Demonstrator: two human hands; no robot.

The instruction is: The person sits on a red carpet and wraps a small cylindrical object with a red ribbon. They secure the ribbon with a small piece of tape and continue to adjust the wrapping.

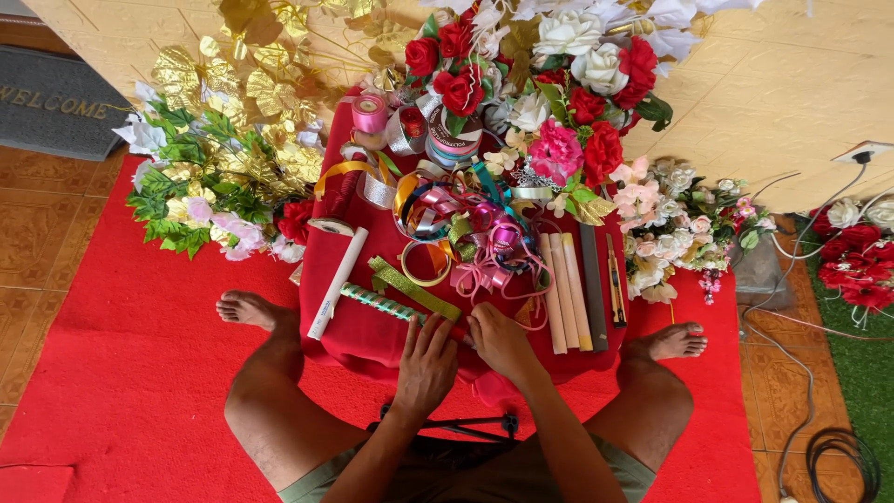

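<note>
The striped stick (382,303), wrapped in green and silver, lies on the red tabletop (358,340) with its long axis slanting from the upper left down to the lower right, and its lower end runs straight under the left hand (426,361). That hand is the nearer one and lies flat over the stick's end, fingers pointing up and left along it. The right hand (501,341) sits just beside the left hand, almost touching it, curled over the same spot (the two are close together, not apart). Whether either hand is truly clamped on the stick I cannot tell, because the fingertips cover the end and whatever passes between them.

A white roll (337,282) lies left of the stick, nearly parallel to it. A flat green glitter ribbon (410,289) lies just right of the stick. Beige rolls (564,291) stand well right of the hands, and a tangle of ribbons (470,237) lies above them.
</note>
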